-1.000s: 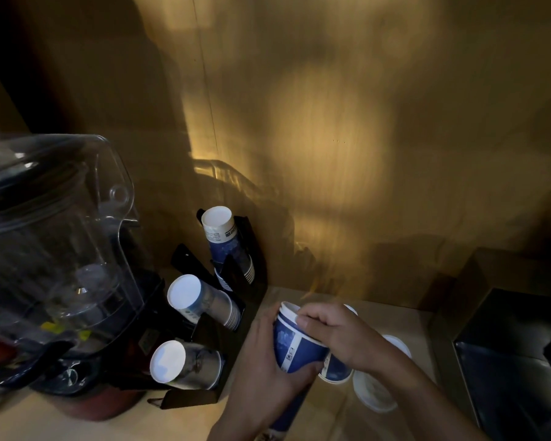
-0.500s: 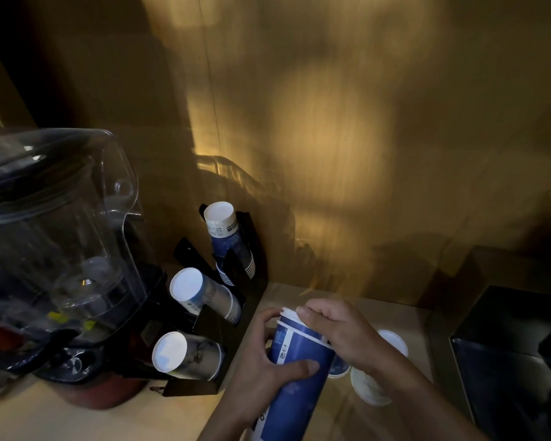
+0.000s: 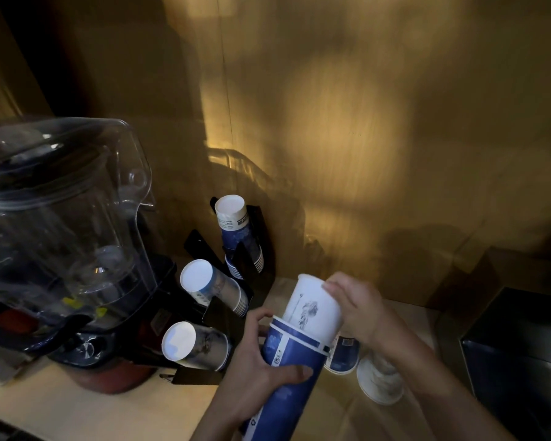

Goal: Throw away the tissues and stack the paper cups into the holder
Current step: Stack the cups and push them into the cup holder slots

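Dim wooden surface (image 3: pixel 77 415), left hand (image 3: pixel 255 370) wrapped around a long blue stack of paper cups (image 3: pixel 287 377), long axis tilted, closed end up-left toward the black cup holder (image 3: pixel 217 319), right hand (image 3: pixel 353 303) pinching a white cup (image 3: pixel 312 307) seated on the stack's top, blender (image 3: pixel 61 237) left of the holder, two more cups (image 3: pixel 379 377) upside-down right of the stack

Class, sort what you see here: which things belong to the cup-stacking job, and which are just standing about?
Part of the job:
- white cup in right hand
- blue cup stack in left hand
- black cup holder
- loose cups on the counter

Just standing about:
- blender
- dark box
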